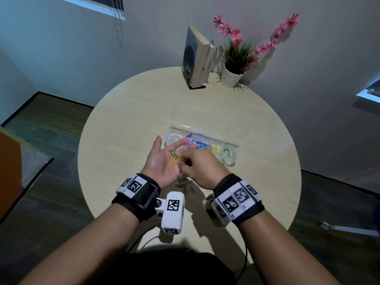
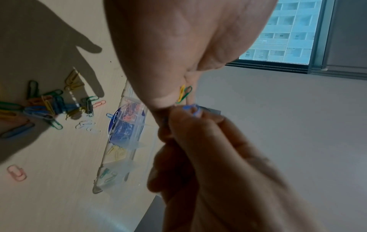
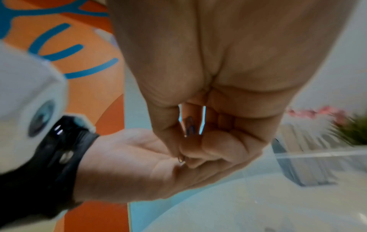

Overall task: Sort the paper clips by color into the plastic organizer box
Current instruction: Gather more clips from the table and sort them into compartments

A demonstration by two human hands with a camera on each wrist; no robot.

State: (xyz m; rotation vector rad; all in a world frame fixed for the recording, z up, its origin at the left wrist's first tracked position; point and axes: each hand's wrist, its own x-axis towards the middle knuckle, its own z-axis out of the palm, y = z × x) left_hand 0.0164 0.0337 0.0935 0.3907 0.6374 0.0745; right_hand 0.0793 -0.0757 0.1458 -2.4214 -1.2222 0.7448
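Paper clips: half sorted, two hands busy

Head: paper clips [image 1: 185, 185] loose in a pile on the surface [image 1: 127, 124], near the wrists. Organizer box [image 1: 232, 144] just beyond the hands, lid open, compartments holding white, pink, blue, yellow, green. Left hand [image 1: 164, 161] palm up, fingers spread, green clip [image 1: 174, 154] and yellow clip [image 1: 175, 161] lying on it. Right hand [image 1: 202, 168] curled at the left fingertips.

Left wrist: right fingers pinch a blue clip [image 2: 191, 108].

Right wrist: blurred; blue clip inside the curled fingers.
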